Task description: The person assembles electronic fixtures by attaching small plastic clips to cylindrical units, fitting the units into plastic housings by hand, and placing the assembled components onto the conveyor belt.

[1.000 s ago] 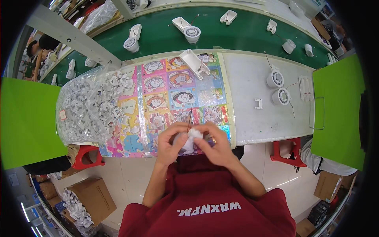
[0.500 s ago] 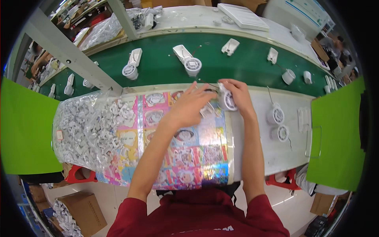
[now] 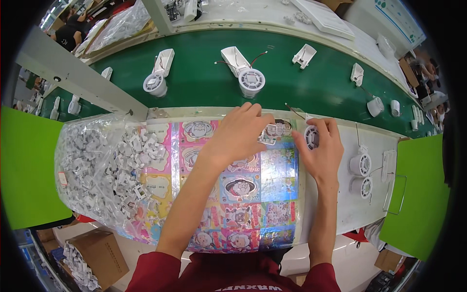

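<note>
At twelve-to-one o'clock, left hand [image 3: 242, 127] over open white plastic shell [image 3: 268, 136], right hand [image 3: 322, 150] round white plastic cylinder [image 3: 312, 138]; I can't tell clamping; likely light, take rims.

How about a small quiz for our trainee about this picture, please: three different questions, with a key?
1. Short answer: which hand is at a round white part?
2. True or false: the clear bag with many small white parts lies to the left of the left hand.
3. Choose: the long belt is (a) red, (b) green, (c) yellow.

Key: 1. the right hand; 2. true; 3. b.
</note>
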The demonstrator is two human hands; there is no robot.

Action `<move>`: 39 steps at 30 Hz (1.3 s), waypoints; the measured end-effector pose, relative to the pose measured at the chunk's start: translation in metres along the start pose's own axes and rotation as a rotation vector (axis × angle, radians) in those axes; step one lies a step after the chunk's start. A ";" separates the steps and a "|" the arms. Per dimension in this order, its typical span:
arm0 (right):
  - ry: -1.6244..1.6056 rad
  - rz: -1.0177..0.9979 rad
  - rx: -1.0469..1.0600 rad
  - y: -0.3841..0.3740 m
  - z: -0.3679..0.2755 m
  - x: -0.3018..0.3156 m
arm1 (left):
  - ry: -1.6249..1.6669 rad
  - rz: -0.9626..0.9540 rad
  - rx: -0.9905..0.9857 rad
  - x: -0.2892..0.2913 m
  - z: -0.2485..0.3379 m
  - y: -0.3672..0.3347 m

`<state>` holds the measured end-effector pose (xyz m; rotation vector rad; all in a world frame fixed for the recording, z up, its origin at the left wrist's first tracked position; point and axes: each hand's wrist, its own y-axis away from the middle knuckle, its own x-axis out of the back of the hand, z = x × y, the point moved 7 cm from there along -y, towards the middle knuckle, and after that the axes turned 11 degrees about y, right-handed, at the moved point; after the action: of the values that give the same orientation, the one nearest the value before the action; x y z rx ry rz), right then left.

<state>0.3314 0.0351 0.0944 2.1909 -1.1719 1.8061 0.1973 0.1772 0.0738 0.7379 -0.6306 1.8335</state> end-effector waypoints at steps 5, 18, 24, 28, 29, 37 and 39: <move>0.162 -0.093 -0.100 0.004 0.008 0.002 | 0.063 0.019 0.039 0.003 -0.005 0.000; -0.603 -0.227 0.170 0.002 -0.003 0.000 | 0.104 0.053 -0.051 0.006 -0.017 -0.005; -0.428 -0.195 0.329 0.011 -0.019 -0.008 | 0.119 0.052 0.008 0.012 -0.004 -0.004; -0.317 -0.175 0.344 0.011 -0.027 -0.006 | 0.158 0.039 -0.018 0.012 -0.001 -0.005; -0.272 -0.130 0.364 0.011 -0.029 -0.003 | 0.162 0.035 -0.015 0.012 0.000 -0.005; -0.180 -0.091 0.399 0.013 -0.030 -0.008 | 0.112 0.065 -0.033 0.005 0.003 -0.006; -0.155 -0.096 0.403 0.014 -0.032 -0.010 | 0.110 0.069 -0.037 0.004 0.001 -0.006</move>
<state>0.2966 0.0464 0.0898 2.5893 -0.7560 2.0056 0.2017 0.1807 0.0775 0.5932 -0.6237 1.9068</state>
